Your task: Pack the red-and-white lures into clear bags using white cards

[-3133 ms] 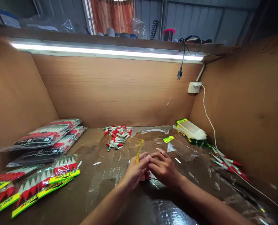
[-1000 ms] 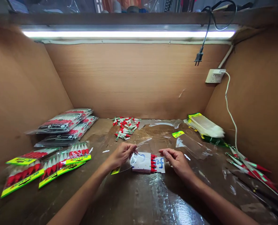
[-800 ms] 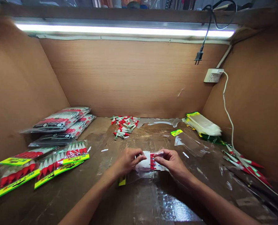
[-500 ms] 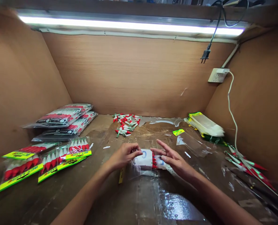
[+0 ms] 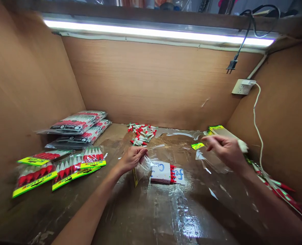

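Note:
My left hand [image 5: 134, 159] is closed in a pinch on the edge of a clear plastic bag [image 5: 145, 166] with a yellow header. Just right of the bag lies a folded white card sleeve [image 5: 161, 173] with blue lettering, touched by neither hand. Red tips of several lures [image 5: 172, 173] show at its open side. My right hand [image 5: 226, 149] is raised at the right, slightly blurred, with its fingers partly bent and apart. Nothing shows in them. Behind that hand is a stack of yellow-topped bags [image 5: 216, 128], partly hidden.
Loose red-and-white lures [image 5: 142, 133] lie at the back. Filled lure packs [image 5: 74, 166] and thicker bagged bundles [image 5: 78, 124] are at the left. White scraps [image 5: 213, 194] lie at the right. A white cable [image 5: 255, 112] hangs from the outlet [image 5: 243, 87].
My right hand has left the card sleeve and moved up and right. My left hand has shifted slightly left of the sleeve with the bag. A white strip now shows at the right.

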### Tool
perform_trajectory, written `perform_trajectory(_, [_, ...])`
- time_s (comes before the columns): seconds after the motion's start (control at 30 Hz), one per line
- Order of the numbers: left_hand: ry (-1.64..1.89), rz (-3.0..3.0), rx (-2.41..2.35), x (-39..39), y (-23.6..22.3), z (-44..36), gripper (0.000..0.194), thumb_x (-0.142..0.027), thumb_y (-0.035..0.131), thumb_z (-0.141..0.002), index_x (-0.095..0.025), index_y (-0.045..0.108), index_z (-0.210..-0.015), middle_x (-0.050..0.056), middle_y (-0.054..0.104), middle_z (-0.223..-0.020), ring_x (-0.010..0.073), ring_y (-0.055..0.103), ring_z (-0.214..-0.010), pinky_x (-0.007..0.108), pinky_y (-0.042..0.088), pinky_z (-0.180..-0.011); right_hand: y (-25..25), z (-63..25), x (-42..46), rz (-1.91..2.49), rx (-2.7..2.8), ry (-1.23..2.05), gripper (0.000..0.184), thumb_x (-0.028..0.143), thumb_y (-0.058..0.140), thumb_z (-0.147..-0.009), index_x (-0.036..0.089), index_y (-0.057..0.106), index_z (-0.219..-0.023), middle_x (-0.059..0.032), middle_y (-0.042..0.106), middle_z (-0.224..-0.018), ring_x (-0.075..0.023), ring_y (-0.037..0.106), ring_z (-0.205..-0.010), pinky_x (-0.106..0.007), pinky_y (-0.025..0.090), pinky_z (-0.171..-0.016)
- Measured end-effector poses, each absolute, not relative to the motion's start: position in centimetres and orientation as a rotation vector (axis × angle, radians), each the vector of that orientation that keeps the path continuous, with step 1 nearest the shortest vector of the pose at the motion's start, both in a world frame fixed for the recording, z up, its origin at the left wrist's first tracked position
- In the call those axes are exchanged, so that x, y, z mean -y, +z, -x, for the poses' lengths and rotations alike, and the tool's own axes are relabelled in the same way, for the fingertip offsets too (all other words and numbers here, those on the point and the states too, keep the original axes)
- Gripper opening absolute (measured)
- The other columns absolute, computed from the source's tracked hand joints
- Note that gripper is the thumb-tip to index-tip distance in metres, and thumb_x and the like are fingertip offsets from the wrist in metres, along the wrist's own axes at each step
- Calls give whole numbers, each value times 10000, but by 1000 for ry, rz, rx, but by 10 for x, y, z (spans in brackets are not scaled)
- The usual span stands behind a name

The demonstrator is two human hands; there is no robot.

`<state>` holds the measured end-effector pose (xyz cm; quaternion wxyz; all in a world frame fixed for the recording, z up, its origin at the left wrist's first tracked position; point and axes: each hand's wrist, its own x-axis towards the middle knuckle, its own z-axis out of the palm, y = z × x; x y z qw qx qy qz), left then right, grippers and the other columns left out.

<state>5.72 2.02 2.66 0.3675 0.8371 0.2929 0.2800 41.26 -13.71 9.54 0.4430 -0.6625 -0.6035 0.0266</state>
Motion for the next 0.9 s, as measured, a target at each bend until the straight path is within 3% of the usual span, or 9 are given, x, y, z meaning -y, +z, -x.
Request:
perform_trajectory(0.1, [721,-2169,-775,-25,24,-53,558,-584,367,-976,-138,663,-816,-30,526,-536,100,445,-476,197,342,-494,72,-345,127,1677,2063,186,377,498,489,-946,231,720,-1081,-71,755,-1033,-237,705,-878,-313,518,-762])
perform_trajectory(0.17, [721,-2191,-797,-29,23,-50,563,-584,359,-977,-139,668,-824,-30,529,-536,102,449,-476,199,343,-500,52,-305,116,1730,2274,178,575,589,584,-858,193,614,-1274,-135,658,-1274,-312,651,-1088,-383,506,-878])
perform_trajectory(0.23, [709,-2222,-815,-32,22,-47,564,-583,358,-977,-141,674,-826,-29,533,-534,105,457,-480,202,343,-509,37,-278,104,1735,2399,180,728,655,610,-802,166,546,-1337,-178,559,-1392,-353,608,-1158,-418,498,-899])
perform_trajectory(0.3, [687,-2256,-824,-34,21,-44,558,-580,364,-976,-144,676,-821,-27,544,-542,108,474,-497,204,347,-524,31,-267,97,1726,2473,202,700,630,631,-791,160,559,-1305,-194,575,-1360,-356,633,-1100,-416,504,-868])
perform_trajectory(0.4, [648,-2295,-824,-35,19,-42,556,-579,363,-975,-146,665,-800,-21,561,-572,112,492,-530,205,349,-541,37,-274,103,1551,2568,334,634,476,705,-759,219,557,-1319,-141,633,-1273,-314,669,-994,-372,500,-827])
perform_trajectory(0.57, [584,-2322,-817,-33,16,-43,536,-560,375,-977,-149,678,-815,-17,555,-610,114,475,-552,212,330,-537,55,-309,150,1275,2628,540,704,228,664,-762,378,465,-1420,-27,548,-1418,-277,630,-1096,-360,451,-918])
perform_trajectory(0.67, [555,-2334,-817,-30,15,-45,524,-549,382,-978,-155,700,-844,-15,556,-618,120,476,-566,220,332,-555,57,-319,177,1326,2580,551,603,338,764,-718,338,586,-1294,-46,607,-1330,-315,574,-1141,-421,400,-1003])
perform_trajectory(0.77, [525,-2344,-818,-29,14,-47,523,-551,386,-974,-161,714,-857,-14,546,-614,125,473,-575,222,323,-557,40,-323,193,1505,2413,451,313,460,720,-784,277,660,-1031,-78,610,-1265,-322,531,-1151,-450,415,-997])
perform_trajectory(0.9, [466,-2351,-811,-29,9,-51,548,-560,357,-979,-157,714,-879,-17,525,-601,127,466,-563,219,318,-545,2,-335,203,1859,2007,205,342,526,663,-812,241,603,-992,-132,554,-1274,-347,536,-1113,-502,462,-933])
